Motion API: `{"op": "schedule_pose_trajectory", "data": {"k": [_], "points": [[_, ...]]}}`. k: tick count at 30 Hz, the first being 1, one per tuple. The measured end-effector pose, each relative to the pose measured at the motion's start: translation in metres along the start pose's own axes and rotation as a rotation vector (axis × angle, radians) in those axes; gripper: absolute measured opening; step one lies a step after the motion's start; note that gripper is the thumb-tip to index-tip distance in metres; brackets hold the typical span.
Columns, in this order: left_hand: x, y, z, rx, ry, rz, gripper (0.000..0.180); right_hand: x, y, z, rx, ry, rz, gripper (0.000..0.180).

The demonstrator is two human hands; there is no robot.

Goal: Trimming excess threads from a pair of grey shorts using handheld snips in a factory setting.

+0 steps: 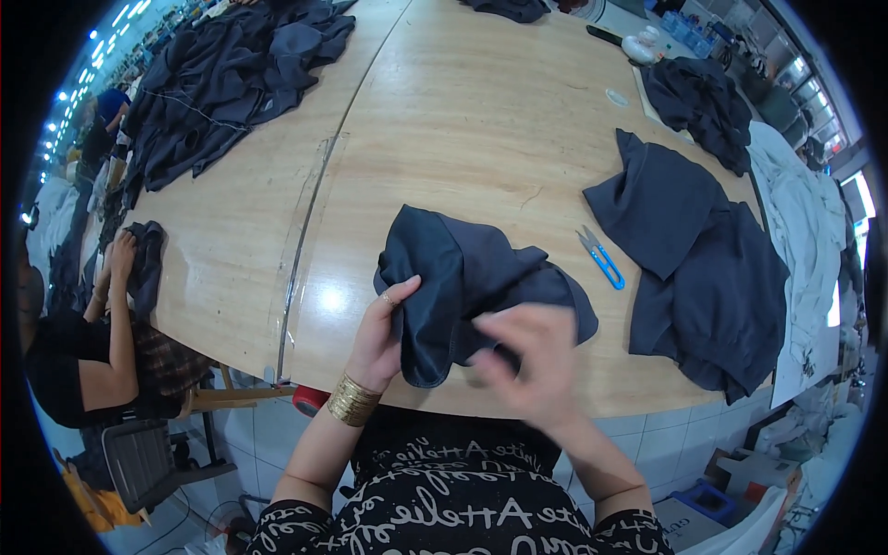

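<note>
A dark grey garment piece (481,264) with a shinier black lining on its left part is bunched up at the table's near edge. My left hand (379,338) grips its left side, thumb on top of the lining and fingers hidden beneath; a ring and a wide gold bracelet show on that arm. Over the garment's lower right part is my right hand (532,356), smeared by motion, so its fingers are unclear. Blue-handled thread snips (605,259) lie on the table to the right, blades pointing away from me.
Dark garments are piled at the right (708,268), far right (698,102) and far left (231,79). White cloth (795,240) hangs along the right edge. A taped seam (310,213) crosses the wooden table (462,92). At the left, another person (102,342) handles dark cloth.
</note>
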State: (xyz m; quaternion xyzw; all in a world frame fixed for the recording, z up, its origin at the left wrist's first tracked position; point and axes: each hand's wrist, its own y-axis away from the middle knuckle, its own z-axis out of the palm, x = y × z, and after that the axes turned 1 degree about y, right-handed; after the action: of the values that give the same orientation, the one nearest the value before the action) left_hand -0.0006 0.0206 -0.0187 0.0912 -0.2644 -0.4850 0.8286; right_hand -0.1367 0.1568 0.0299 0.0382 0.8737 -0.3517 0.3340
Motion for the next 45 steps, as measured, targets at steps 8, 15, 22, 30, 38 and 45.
{"op": "schedule_pose_trajectory", "data": {"k": [8, 15, 22, 30, 38, 45], "points": [[0.003, -0.002, -0.008, -0.166, 0.087, -0.087, 0.04, 0.01, -0.028, -0.008, -0.062, -0.22, 0.127, 0.036], [0.033, 0.001, -0.013, -0.162, -0.269, 0.175, 0.054, 0.119, -0.044, -0.059, 0.62, -0.882, 0.76, 0.013], [0.038, 0.025, -0.045, 0.208, -0.88, 0.272, 0.051, 0.121, 0.004, -0.057, 0.339, -0.151, 0.718, 0.024], [0.026, -0.034, -0.003, 0.155, -1.407, 0.303, 0.051, 0.043, 0.02, 0.043, -0.25, 0.237, 0.257, 0.054], [0.054, -0.021, -0.025, -0.123, -0.146, 0.087, 0.04, 0.064, -0.018, -0.028, -0.142, -0.621, 0.535, 0.028], [0.032, 0.006, -0.02, -0.158, -0.206, 0.158, 0.041, 0.079, 0.002, -0.022, -0.206, -0.001, 0.372, 0.027]]}}
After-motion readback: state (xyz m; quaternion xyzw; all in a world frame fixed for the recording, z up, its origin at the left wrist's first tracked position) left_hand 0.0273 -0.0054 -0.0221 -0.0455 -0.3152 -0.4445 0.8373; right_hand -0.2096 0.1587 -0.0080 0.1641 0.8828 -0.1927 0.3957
